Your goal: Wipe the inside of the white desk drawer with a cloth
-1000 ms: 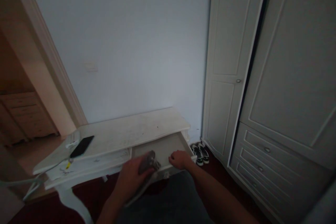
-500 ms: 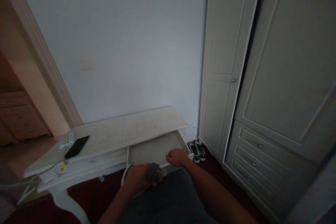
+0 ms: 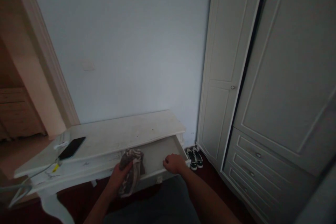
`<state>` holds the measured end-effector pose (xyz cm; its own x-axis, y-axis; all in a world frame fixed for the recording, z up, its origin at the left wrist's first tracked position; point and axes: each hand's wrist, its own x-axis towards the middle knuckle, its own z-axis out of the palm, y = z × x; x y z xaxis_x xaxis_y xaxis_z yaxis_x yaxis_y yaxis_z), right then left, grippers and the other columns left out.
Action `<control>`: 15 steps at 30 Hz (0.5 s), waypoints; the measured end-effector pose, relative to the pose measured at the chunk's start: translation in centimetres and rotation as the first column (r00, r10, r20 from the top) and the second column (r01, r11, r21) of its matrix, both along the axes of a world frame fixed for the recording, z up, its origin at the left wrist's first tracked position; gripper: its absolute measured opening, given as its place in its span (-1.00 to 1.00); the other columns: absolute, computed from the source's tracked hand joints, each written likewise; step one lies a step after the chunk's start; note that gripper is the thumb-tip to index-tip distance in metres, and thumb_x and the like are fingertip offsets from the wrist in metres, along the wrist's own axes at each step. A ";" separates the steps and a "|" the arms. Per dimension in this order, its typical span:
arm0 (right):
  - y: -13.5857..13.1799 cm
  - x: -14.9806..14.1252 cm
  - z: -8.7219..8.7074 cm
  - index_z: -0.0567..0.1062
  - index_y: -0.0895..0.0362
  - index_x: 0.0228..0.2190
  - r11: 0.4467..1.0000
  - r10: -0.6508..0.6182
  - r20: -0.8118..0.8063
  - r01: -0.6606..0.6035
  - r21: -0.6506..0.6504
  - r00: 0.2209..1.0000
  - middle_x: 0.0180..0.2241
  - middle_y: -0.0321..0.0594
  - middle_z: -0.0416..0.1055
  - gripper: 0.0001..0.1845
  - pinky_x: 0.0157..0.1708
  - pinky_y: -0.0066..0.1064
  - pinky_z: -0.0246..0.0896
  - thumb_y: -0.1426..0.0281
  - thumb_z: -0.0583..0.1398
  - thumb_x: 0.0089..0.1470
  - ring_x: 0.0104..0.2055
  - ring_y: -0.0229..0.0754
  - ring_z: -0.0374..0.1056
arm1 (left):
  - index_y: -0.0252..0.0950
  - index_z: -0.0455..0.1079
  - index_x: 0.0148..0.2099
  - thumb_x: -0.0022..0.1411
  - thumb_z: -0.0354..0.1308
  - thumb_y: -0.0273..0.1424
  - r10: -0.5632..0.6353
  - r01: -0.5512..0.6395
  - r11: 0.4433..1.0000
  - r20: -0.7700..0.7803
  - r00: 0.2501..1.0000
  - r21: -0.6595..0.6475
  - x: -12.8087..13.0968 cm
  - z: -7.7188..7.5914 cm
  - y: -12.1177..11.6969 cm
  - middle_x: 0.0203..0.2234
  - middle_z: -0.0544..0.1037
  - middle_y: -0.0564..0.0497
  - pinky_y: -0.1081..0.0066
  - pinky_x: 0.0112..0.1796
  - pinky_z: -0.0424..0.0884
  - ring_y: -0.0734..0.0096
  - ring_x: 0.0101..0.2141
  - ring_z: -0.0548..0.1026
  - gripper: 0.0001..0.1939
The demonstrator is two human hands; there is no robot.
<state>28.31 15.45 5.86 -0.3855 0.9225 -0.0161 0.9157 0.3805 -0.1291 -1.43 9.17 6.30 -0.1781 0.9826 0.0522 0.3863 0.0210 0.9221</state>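
Observation:
A crumpled cloth (image 3: 135, 168) in grey-brown and white hangs from my left hand (image 3: 121, 174), whose fingers are closed on it. It covers the left part of a pulled-out drawer (image 3: 154, 157) and droops over the drawer's front edge. My right hand (image 3: 174, 163) is a closed fist above the drawer's right side, near its front edge. What that fist holds, if anything, is hidden. The drawer belongs to a worn white desk (image 3: 115, 128) against the wall, and its visible inside is bare.
On the desk's left end lie a dark phone (image 3: 72, 148), a white object (image 3: 62, 140) and a cable with a yellow tag (image 3: 55, 168). Black-and-white sneakers (image 3: 194, 158) stand on the dark red floor, between the desk and a tall light-coloured wardrobe (image 3: 223, 56).
My left hand has moved left and up with the cloth, which was bunched and now hangs loosely. My right fist has stayed at the drawer. The view has shifted slightly.

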 end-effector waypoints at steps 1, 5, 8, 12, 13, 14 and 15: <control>0.0 0.0 0.0 0.71 0.10 -0.19 1.000 -0.001 -0.001 0.001 -0.002 1.000 -0.15 0.07 0.65 -0.46 -0.15 -0.17 0.40 0.11 0.01 0.31 -0.11 0.12 0.60 | -0.28 0.59 -0.06 0.07 0.14 0.28 -0.014 0.013 1.000 -0.024 1.000 -0.018 0.0 -0.1 -0.3 -0.21 0.73 -0.13 0.18 -0.08 0.54 -0.04 -0.14 0.65 -0.24; 0.1 0.0 -0.2 0.71 0.10 -0.18 1.000 -0.002 -0.010 0.002 -0.016 1.000 -0.11 0.08 0.64 -0.45 -0.12 -0.14 0.40 0.08 0.01 0.31 -0.08 0.14 0.58 | -0.08 0.49 0.18 -0.02 0.34 0.01 -0.352 0.353 0.929 -0.555 0.754 -0.109 2.7 0.7 -2.0 0.07 0.66 -0.05 0.17 0.08 0.42 -0.05 0.05 0.59 -0.29; 0.2 0.0 -0.2 0.70 0.10 -0.15 1.000 -0.007 -0.012 0.007 -0.027 1.000 -0.08 0.09 0.63 -0.44 -0.09 -0.14 0.38 0.08 0.00 0.33 -0.05 0.13 0.58 | -0.10 0.46 0.17 -0.01 0.33 -0.05 -0.343 0.309 0.928 -0.796 0.499 -0.207 5.5 1.6 -2.8 0.00 0.67 -0.12 0.14 -0.01 0.43 -0.10 -0.01 0.61 -0.32; 0.1 0.0 0.0 0.71 0.10 -0.18 0.999 -0.005 -0.005 0.005 -0.032 1.000 -0.12 0.07 0.64 -0.47 -0.10 -0.17 0.38 0.10 0.02 0.32 -0.06 0.11 0.58 | -0.14 0.53 -0.01 0.18 0.16 0.02 -0.375 0.301 0.918 -0.809 0.453 -0.256 5.9 1.5 -2.2 -0.14 0.70 -0.16 0.18 -0.12 0.42 -0.10 -0.09 0.64 -0.54; 0.1 0.0 0.0 0.71 0.11 -0.18 0.999 -0.003 -0.003 0.003 -0.032 1.000 -0.12 0.07 0.64 -0.47 -0.11 -0.18 0.39 0.10 0.02 0.32 -0.07 0.11 0.59 | -0.12 0.55 -0.03 0.17 0.17 0.05 -0.402 0.336 0.905 -0.787 0.468 -0.262 5.5 1.4 -1.8 -0.13 0.71 -0.14 0.19 -0.12 0.42 -0.10 -0.08 0.64 -0.53; 0.0 0.0 0.1 0.71 0.11 -0.19 1.000 0.000 -0.001 0.000 -0.029 1.000 -0.12 0.07 0.64 -0.47 -0.11 -0.18 0.39 0.10 0.02 0.32 -0.07 0.12 0.59 | -0.11 0.57 -0.05 0.15 0.20 0.08 -0.428 0.366 0.893 -0.747 0.508 -0.263 5.0 1.2 -1.3 -0.14 0.71 -0.12 0.21 -0.11 0.41 -0.09 -0.08 0.64 -0.52; 0.0 0.0 0.1 0.70 0.12 -0.18 1.000 0.003 0.000 -0.003 -0.026 1.000 -0.12 0.08 0.64 -0.46 -0.12 -0.18 0.39 0.10 0.01 0.33 -0.07 0.12 0.59 | -0.12 0.59 -0.09 0.13 0.21 0.12 -0.443 0.381 0.889 -0.695 0.566 -0.256 4.5 1.0 -0.9 -0.16 0.72 -0.10 0.23 -0.11 0.41 -0.07 -0.09 0.64 -0.50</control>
